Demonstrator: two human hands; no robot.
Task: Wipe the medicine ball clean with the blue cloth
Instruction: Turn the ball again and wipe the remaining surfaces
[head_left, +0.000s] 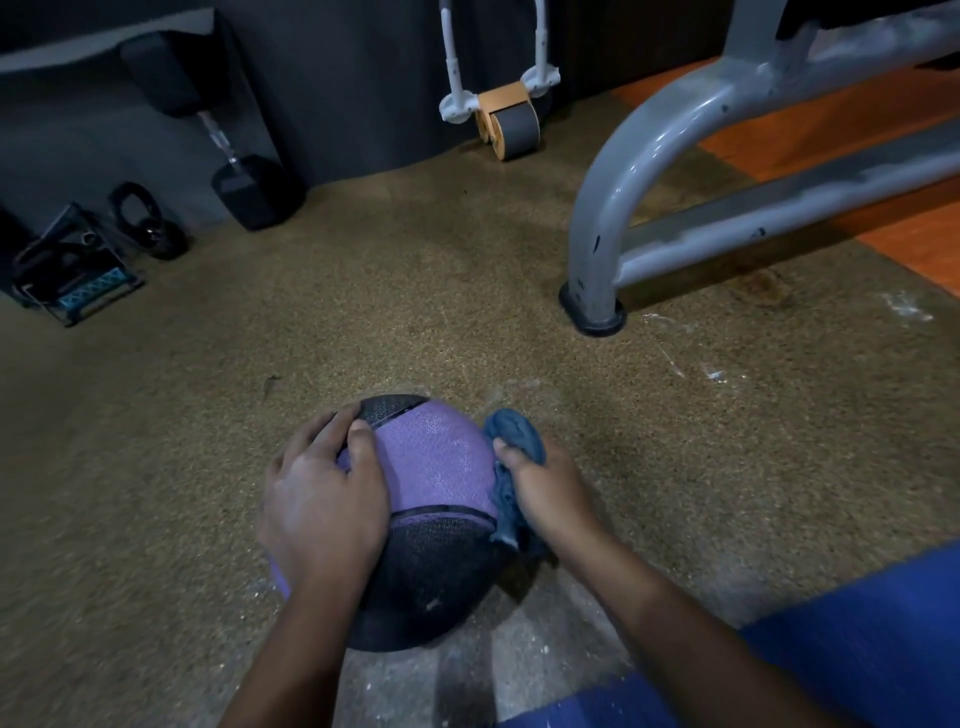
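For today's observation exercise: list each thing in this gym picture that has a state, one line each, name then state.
medicine ball: on the floor, steadied from the left.
blue cloth: bunched, pressed against the ball's right side.
left hand: fingers spread over the ball.
right hand: grips the cloth.
ab roller: standing against the wall.
dumbbell: leaning on the wall, one end on the floor.

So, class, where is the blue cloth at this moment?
In the head view the blue cloth is bunched in the right hand, pressed against the right side of the medicine ball, low in the picture's centre.
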